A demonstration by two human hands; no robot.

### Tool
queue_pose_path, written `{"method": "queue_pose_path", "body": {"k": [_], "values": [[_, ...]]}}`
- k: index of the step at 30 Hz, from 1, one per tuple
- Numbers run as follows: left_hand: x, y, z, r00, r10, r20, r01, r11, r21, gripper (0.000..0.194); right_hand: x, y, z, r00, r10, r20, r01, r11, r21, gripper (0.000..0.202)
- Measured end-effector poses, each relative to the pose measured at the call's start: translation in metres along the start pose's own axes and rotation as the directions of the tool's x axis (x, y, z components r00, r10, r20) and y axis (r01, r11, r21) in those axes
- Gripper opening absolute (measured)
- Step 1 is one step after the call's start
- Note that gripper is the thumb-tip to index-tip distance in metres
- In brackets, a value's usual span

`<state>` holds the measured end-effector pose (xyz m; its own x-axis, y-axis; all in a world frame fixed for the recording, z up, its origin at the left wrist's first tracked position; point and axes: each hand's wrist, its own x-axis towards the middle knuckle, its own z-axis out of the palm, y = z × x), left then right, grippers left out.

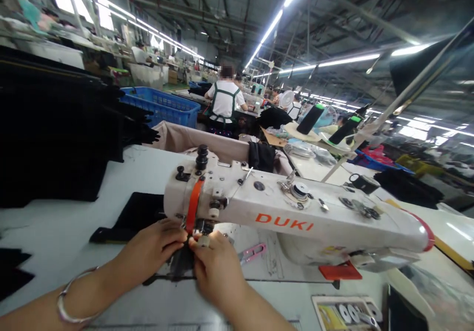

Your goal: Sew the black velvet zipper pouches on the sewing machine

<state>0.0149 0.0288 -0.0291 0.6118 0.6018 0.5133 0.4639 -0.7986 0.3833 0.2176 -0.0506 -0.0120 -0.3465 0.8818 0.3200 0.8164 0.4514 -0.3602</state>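
Observation:
A white sewing machine [237,193] with orange lettering stands in front of me, an orange strip on its head. My left hand [153,244], a bangle at its wrist, has its fingers closed just below the machine head. My right hand [220,267], with a ring on one finger, pinches close to the needle area from the other side. Between their fingertips is a piece of black fabric [183,262]; its edge there is partly hidden. More black fabric [137,212] lies left of the head. Small pink-handled thread snips [254,253] rest under the machine arm.
Stacked black fabric [59,133] fills the left of the table. Behind are a blue basket [163,106] and a fabric-lined bin [203,136]. A tray of bobbins [346,313] sits front right, thread cones [311,119] beyond. A co-worker [225,99] sits farther back.

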Motion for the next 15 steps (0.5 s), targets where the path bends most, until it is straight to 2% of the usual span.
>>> {"method": "queue_pose_path", "body": {"k": [3, 6, 8, 10, 12, 13, 14, 15], "values": [[0.008, 0.011, -0.005, 0.999, -0.022, 0.048, 0.023, 1.0, -0.014, 0.014, -0.003, 0.004, 0.002, 0.999, -0.007, -0.043, 0.008, 1.0, 0.019, 0.034], [0.012, 0.011, -0.012, 0.991, -0.028, 0.128, 0.026, 0.999, 0.021, 0.015, -0.003, 0.011, 0.006, 0.995, -0.046, -0.083, 0.047, 0.999, 0.017, 0.044], [0.008, 0.01, -0.022, 0.985, -0.074, 0.156, 0.06, 0.994, 0.087, 0.035, -0.004, 0.017, 0.009, 0.992, -0.086, -0.088, 0.09, 0.995, 0.036, 0.043], [-0.006, 0.016, -0.035, 0.976, -0.131, 0.174, 0.1, 0.979, 0.178, 0.064, -0.007, 0.026, 0.011, 0.987, -0.119, -0.106, 0.123, 0.992, 0.04, 0.039], [-0.029, 0.032, -0.046, 0.965, -0.153, 0.215, 0.096, 0.963, 0.252, 0.088, -0.012, 0.039, 0.013, 0.976, -0.149, -0.159, 0.155, 0.987, 0.029, 0.034], [-0.043, 0.042, -0.049, 0.957, -0.139, 0.256, 0.066, 0.96, 0.273, 0.092, -0.014, 0.047, 0.015, 0.97, -0.168, -0.178, 0.176, 0.984, 0.031, 0.034], [-0.057, 0.053, -0.051, 0.947, -0.121, 0.297, 0.031, 0.957, 0.29, 0.089, -0.015, 0.055, 0.018, 0.96, -0.211, -0.185, 0.221, 0.975, 0.035, 0.035], [-0.071, 0.063, -0.051, 0.935, -0.093, 0.344, -0.017, 0.953, 0.304, 0.076, -0.016, 0.063, 0.022, 0.943, -0.255, -0.216, 0.27, 0.962, 0.042, 0.036]]}}
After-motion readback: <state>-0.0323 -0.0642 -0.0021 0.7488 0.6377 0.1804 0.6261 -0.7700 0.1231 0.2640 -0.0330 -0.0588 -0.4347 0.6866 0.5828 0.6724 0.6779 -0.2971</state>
